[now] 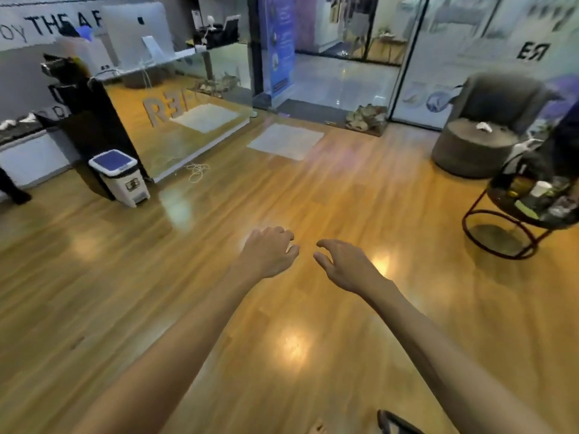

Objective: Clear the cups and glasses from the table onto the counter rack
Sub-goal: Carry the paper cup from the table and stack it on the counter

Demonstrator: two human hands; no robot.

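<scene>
A shop-like room with a glossy wood floor (282, 308) spreads out under me, glass doors and a grey chair (488, 126) at the far side, a counter (175, 120) with a computer (134, 32) off to my left and a small bin (120, 177) in front of it.

Both my arms are stretched forward over bare floor. My left hand (269, 252) hangs with the fingers loosely curled downward, holding nothing. My right hand (347, 267) is just beside it, fingers relaxed and a little spread, thumb apart, also holding nothing. The two nearly meet in the middle of the view, touching neither each other nor anything else.

What I am after sits well off to my right: a small round table (529, 214) with a dark ring frame, at the right edge of the view. On it I can make out a white cup (540, 188) standing upright, and around it some blurred glassware and other bits that I cannot tell apart.

The table lies right of and beyond my fingers, so my right hand is plainly the nearer one. I judge I must turn and step that way before any reach. I cannot see a rack.
</scene>
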